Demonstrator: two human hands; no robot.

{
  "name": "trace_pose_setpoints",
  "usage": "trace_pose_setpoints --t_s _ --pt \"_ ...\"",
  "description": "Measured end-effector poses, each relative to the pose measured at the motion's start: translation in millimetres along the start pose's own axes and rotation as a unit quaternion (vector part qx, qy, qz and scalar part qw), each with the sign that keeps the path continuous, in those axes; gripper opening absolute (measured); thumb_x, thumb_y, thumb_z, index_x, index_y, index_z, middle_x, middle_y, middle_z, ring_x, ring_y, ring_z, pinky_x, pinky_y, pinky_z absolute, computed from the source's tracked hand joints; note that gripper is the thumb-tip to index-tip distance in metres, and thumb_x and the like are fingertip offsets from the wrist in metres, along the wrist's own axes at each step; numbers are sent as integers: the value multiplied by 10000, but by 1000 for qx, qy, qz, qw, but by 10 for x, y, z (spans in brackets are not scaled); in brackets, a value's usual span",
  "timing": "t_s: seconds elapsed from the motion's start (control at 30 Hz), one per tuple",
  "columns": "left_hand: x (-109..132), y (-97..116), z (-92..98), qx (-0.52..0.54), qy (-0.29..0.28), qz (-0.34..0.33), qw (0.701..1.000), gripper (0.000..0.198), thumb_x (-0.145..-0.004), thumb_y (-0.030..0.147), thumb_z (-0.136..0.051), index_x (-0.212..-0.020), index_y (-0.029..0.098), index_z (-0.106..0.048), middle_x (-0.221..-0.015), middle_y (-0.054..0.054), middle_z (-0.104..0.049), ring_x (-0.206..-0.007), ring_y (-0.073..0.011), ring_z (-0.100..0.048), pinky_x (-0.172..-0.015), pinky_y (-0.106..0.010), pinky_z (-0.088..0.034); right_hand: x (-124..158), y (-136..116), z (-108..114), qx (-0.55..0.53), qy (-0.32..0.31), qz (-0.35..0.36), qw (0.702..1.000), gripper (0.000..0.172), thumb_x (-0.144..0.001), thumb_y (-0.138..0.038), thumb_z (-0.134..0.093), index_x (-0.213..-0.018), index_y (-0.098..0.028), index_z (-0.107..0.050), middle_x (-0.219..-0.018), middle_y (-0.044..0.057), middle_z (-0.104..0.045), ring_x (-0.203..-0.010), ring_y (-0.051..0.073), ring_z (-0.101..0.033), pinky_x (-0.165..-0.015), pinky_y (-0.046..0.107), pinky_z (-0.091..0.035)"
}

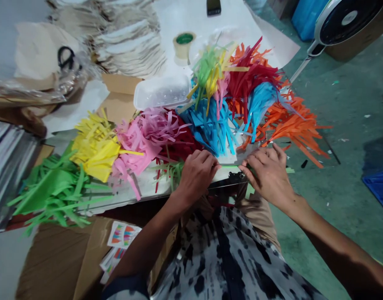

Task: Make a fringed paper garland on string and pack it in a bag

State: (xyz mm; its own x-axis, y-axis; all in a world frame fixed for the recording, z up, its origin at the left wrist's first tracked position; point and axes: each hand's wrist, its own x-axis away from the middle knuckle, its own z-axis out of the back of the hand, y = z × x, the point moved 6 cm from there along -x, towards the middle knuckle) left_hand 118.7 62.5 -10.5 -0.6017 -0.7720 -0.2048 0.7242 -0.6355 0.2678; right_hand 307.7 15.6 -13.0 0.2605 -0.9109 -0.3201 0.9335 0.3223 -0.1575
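Observation:
A thin green paper strip (230, 166) stretches along the table's front edge between my two hands. My left hand (198, 171) is closed in a pinch on its left end. At the other end my right hand (268, 174) pinches it, with fingers curled and thumb toward the strip. Light green fringe (173, 171) sticks out to the left of my left hand. Just beyond the hands lie fringed paper tassels: blue (215, 129), dark red (187, 139) and orange (296, 123). Pink (141, 139), yellow (96, 146) and green (55, 185) ones spread leftward.
A clear plastic tray (162, 93) sits behind the tassels, near a tape roll (182, 46). Stacked cream bundles (125, 46) and a phone (213, 7) are farther back. A fan (349, 18) stands at the right. A cardboard box (54, 258) is below the table at left.

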Motion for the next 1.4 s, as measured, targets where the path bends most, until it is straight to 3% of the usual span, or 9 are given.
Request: trace_pose_setpoints --t_s 0.27,0.5,0.57,0.63,0.77,0.93,1.1,1.27,1.4 --pt "-91 -26 70 -3 -72 68 995 133 -1012 312 -647 -954 205 -699 -1038 -65 -696 -994 -265 -581 -821 -410 -422 -161 -70 55 28 -49 -36 998 222 -997 -384 -564 -919 -216 -687 -965 120 -646 -1075 361 -541 -1096 618 -342" --pt "20 -132 144 7 -29 114 993 116 -990 306 -683 -929 207 -683 -1010 -55 -696 -970 -255 -594 -810 -400 -433 10 124 47 46 -36 -70 996 313 -1019 -489 -527 -955 -219 -672 -977 103 -634 -1108 351 -533 -1143 642 -323" --pt "55 -148 155 12 2 90 996 82 -998 283 -680 -994 202 -694 -1037 -57 -723 -981 -250 -606 -845 -404 -445 72 166 45 33 -13 -81 996 291 -1020 -468 -540 -992 -216 -685 -1002 97 -650 -1117 339 -546 -1153 632 -328" --pt "64 -74 142 13 30 -1 999 130 -1014 256 -663 -1130 215 -703 -1108 -52 -755 -1051 -250 -624 -887 -410 -450 94 135 45 13 17 -61 998 208 -1011 -368 -576 -1064 -226 -718 -1073 98 -695 -1170 338 -561 -1185 633 -293" --pt "128 129 27 -8 29 -173 984 267 -1032 227 -623 -1293 220 -681 -1223 -63 -763 -1127 -254 -641 -887 -401 -482 90 -79 43 -22 46 65 997 330 -991 -139 -587 -1212 -325 -746 -1104 13 -785 -1205 278 -602 -1239 598 -226" --pt "348 275 20 9 41 -149 988 302 -994 133 -583 -1271 167 -698 -1125 -92 -765 -1031 -251 -663 -851 -396 -526 206 -224 126 -16 49 105 993 276 -982 -198 -614 -1176 -300 -781 -1065 39 -802 -1130 301 -652 -1213 597 -285" --pt "490 323 80 5 69 -75 995 330 -988 261 -645 -1308 208 -703 -1236 -111 -749 -1113 -271 -651 -966 -443 -512 291 -366 154 -9 28 97 995 194 -987 -283 -617 -1091 -273 -780 -1050 47 -791 -1139 309 -657 -1241 617 -263" --pt "449 351 41 -39 66 -116 990 364 -1010 275 -657 -1373 289 -671 -1303 -59 -763 -1291 -280 -622 -1240 -556 -307 287 -395 141 30 38 100 994 148 -1021 -295 -634 -1090 -253 -758 -1038 30 -800 -1150 280 -649 -1236 609 -280" --pt "516 377 -40 -20 45 -129 990 335 -1020 228 -637 -1353 257 -667 -1254 -64 -782 -1201 -237 -690 -1196 -497 -381 362 -417 144 39 66 106 991 152 -1016 -176 -645 -1090 -256 -751 -1051 4 -808 -1143 238 -659 -1243 585 -292"
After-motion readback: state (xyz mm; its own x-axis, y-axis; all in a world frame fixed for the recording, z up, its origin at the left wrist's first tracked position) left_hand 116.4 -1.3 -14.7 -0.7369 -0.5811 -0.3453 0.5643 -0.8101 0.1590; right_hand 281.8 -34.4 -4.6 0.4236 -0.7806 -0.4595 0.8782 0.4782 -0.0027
